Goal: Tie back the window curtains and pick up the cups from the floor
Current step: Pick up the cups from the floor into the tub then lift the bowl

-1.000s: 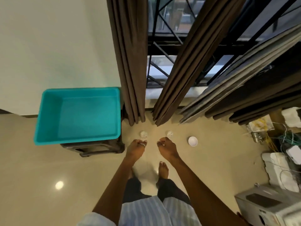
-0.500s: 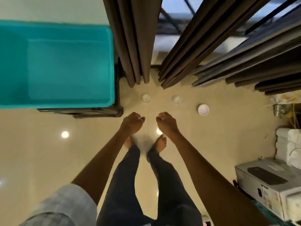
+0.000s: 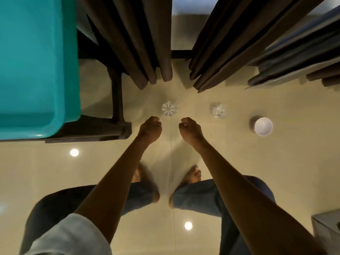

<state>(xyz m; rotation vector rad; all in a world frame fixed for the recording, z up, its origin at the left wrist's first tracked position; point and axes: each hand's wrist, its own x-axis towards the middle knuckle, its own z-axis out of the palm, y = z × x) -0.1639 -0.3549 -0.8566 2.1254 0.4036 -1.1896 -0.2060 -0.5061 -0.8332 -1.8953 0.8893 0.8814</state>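
Three cups stand upright on the glossy beige tiled floor (image 3: 239, 153), in a loose row below the curtain hems: a clear ribbed plastic cup (image 3: 168, 108) at the left, a second clear cup (image 3: 219, 110) in the middle, and a round white cup (image 3: 263, 126) at the right, well apart from each other. Two dark brown pleated curtains hang above them, the left curtain (image 3: 139, 43) and the right curtain (image 3: 230, 43), with a gap between them showing the window sill; neither hem touches a cup. The left hand (image 3: 150, 129), wearing one ring, is clenched and empty, just short of the first clear cup. The right hand (image 3: 191, 130) is likewise curled into a fist holding nothing, between the two clear cups and nearer the person. One teal rectangular plastic tub (image 3: 71, 70) sits on a dark stool (image 3: 117, 100) at the left. Two bare feet and blue jeans show below the arms.
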